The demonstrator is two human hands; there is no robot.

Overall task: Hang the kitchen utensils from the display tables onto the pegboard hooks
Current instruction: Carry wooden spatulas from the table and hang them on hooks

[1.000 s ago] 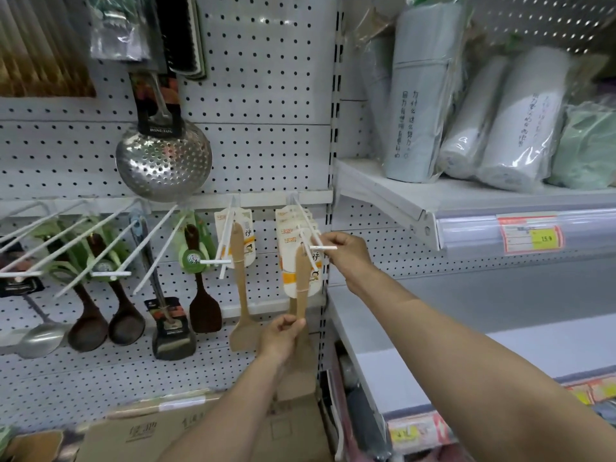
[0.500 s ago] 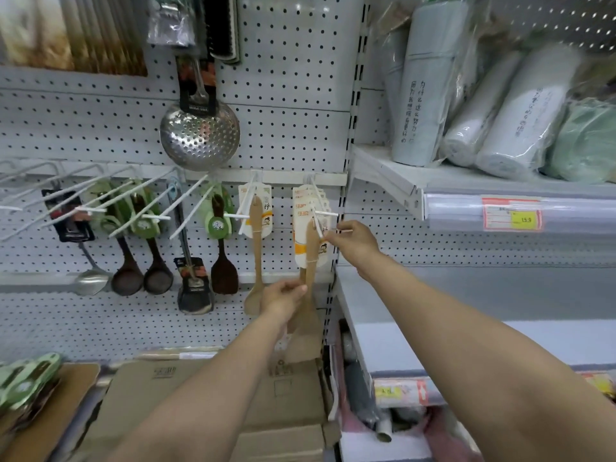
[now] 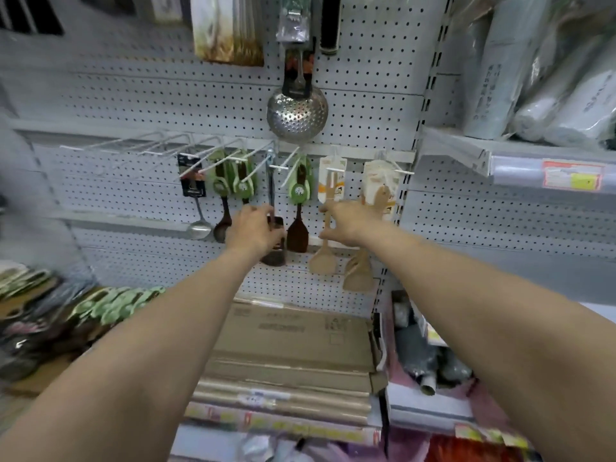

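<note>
View: head
Spatula (image 3: 358,271): hangs below-right of the skimmer (image 3: 296,115), long axis vertical.
My right hand (image 3: 346,221): spread, empty, below-right of skimmer, nearer the spatula.
My left hand (image 3: 255,228): below-left of skimmer, curled at turner (image 3: 274,258); grip unclear.

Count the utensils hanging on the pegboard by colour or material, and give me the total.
Steel: 2, skimmer and ladle
Dark brown utensils: 3
Black: 1, the black turner that the left hand grips
Pale wood spatulas: 2 seen; the rightmost hook may hold more behind
Total: 8 seen
</note>
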